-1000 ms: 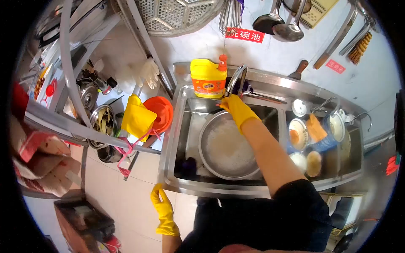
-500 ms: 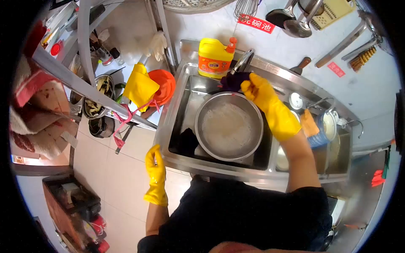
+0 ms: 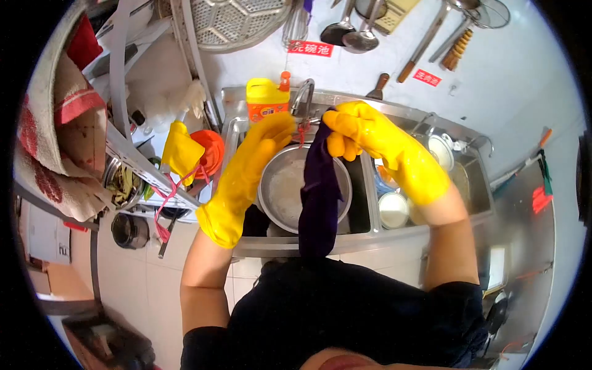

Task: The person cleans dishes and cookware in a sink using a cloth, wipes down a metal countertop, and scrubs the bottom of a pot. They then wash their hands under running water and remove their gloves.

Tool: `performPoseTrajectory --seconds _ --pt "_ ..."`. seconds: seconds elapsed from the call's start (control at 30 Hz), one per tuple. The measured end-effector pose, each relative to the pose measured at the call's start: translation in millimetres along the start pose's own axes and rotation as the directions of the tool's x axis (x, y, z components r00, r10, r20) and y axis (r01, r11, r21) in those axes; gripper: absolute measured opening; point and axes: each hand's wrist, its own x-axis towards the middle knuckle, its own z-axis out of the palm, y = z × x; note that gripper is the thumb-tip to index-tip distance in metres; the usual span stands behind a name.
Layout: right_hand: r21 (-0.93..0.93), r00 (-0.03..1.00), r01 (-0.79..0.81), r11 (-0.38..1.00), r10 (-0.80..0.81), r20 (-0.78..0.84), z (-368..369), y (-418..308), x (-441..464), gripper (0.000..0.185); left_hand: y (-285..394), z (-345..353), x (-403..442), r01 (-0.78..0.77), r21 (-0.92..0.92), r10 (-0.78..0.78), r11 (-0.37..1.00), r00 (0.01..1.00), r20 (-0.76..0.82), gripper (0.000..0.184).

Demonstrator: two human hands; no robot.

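The right hand [image 3: 367, 132], in a yellow rubber glove, pinches a long dark-purple cloth [image 3: 320, 191] by its top, I judge so that it hangs full length before the round metal basin [image 3: 267, 198]. The left hand [image 3: 258, 151], likewise gloved, extends unladen at the basin's left. The cloth hides mid-basin; from my remote post I cannot tell what its lower end touches.
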Motion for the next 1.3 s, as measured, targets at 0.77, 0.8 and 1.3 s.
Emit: performPoseTrajectory --seconds 0.77,0.8,1.3 --pt "0.036 0.648 0.619 0.784 -0.485 -0.587 79.8 113.5 -36.5 0.046 70.7 117.6 70.3 -0.616 0.455 0.174 0.644 0.696 0.696 0.036" --pt "0.121 0.630 0.658 0.743 -0.456 -0.629 75.0 112.6 -28.5 0.043 75.1 119.5 64.2 -0.731 0.388 0.229 0.561 0.587 0.776 0.043" --pt "-0.994 0.247 0.001 0.105 -0.964 -0.102 -132.8 -53.2 92.1 0.074 103.0 22.8 238.4 -0.747 0.665 0.589 -0.008 0.534 0.607 0.049"
